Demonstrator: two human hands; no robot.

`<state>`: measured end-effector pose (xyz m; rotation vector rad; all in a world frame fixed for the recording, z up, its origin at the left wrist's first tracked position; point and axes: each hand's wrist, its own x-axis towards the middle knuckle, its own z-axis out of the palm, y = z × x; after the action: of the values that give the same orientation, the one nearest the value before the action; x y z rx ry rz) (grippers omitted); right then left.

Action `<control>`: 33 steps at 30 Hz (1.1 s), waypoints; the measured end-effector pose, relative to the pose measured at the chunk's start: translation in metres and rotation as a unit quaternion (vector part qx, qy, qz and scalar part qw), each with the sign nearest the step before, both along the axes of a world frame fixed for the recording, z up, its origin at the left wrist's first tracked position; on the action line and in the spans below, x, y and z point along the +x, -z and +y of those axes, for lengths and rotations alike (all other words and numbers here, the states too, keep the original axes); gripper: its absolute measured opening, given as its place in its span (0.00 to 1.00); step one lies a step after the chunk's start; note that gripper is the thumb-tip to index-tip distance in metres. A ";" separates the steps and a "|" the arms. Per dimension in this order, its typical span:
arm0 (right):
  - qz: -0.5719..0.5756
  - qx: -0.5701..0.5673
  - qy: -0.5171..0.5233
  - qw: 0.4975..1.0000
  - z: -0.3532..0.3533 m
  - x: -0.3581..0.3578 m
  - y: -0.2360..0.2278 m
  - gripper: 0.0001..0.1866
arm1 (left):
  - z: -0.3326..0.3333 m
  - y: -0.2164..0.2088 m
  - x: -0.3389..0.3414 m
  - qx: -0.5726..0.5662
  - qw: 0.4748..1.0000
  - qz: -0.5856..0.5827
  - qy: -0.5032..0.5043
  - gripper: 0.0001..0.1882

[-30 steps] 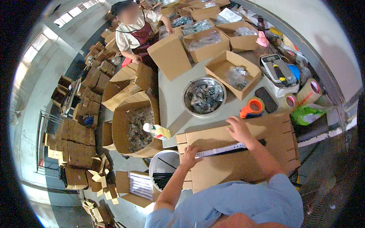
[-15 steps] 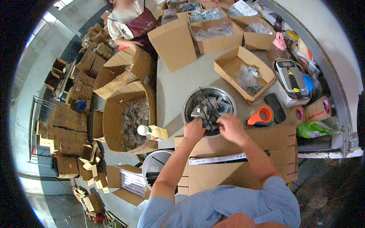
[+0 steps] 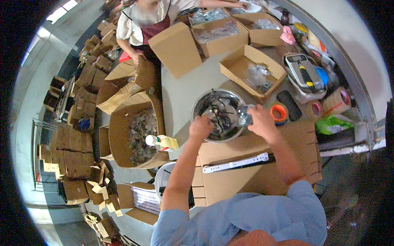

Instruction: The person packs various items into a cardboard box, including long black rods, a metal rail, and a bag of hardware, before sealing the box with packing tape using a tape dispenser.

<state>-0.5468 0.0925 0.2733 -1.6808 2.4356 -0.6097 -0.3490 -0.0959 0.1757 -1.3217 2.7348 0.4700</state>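
Both hands work at a round metal bowl (image 3: pixel 219 116) that stands on the grey desk (image 3: pixel 184 86), just beyond a flat stack of folded cardboard (image 3: pixel 254 164). The left hand (image 3: pixel 201 127) rests at the bowl's 8 o'clock rim, its fingers curled into a loose fist; whether they have hold of anything cannot be told. The right hand (image 3: pixel 260 121) sits at the bowl's 3 o'clock edge, its fingers closed around a small clear plastic bag (image 3: pixel 245 117) held over the rim. Inside the bowl lies a tangle of dark small parts (image 3: pixel 217 112).

Across the cardboard stack lies a long white metal rail (image 3: pixel 236 163), running roughly from 8 to 2 o'clock, between the two forearms. At 3 o'clock from the right hand, just beside it, stands an orange tape roll (image 3: pixel 279 113), with a black flat device (image 3: pixel 289 105) touching or nearly touching it. Farther toward 2 o'clock are two brown tape rolls (image 3: pixel 324 104) and a scale (image 3: pixel 305 76). At 12 o'clock from the bowl sits an open cardboard box (image 3: pixel 252 71) holding bagged parts.

At 9 o'clock from the left hand, a large open carton (image 3: pixel 133 135) filled with bagged parts stands off the desk's edge, with a white-capped yellow bottle (image 3: pixel 162 142) on its near flap. At 11 o'clock, well apart, another person (image 3: pixel 147 20) stands at the far end of the desk.
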 end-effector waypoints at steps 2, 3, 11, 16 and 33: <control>-0.104 -0.083 -0.015 0.991 0.044 -0.022 0.005 0.20 | 0.000 -0.029 0.006 0.063 0.994 0.093 0.015 0.16; -0.105 -0.081 -0.007 0.991 0.063 -0.027 0.007 0.20 | 0.001 -0.034 0.014 0.057 0.989 0.139 -0.001 0.14; -0.415 -0.145 0.225 0.869 0.219 -0.005 0.085 0.24 | 0.099 -0.053 0.057 0.539 0.711 0.434 -0.128 0.12; -0.219 -0.084 0.274 0.933 0.245 0.062 0.103 0.29 | 0.191 -0.029 0.032 0.655 0.641 0.400 -0.038 0.07; -0.526 -0.224 0.225 0.789 0.259 -0.044 0.102 0.18 | 0.148 0.001 -0.029 -0.073 0.945 0.308 0.084 0.15</control>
<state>-0.5907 0.3512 0.1715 -0.4362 1.8127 -1.7110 -0.3776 0.0517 0.1743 -1.0886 3.4120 0.7940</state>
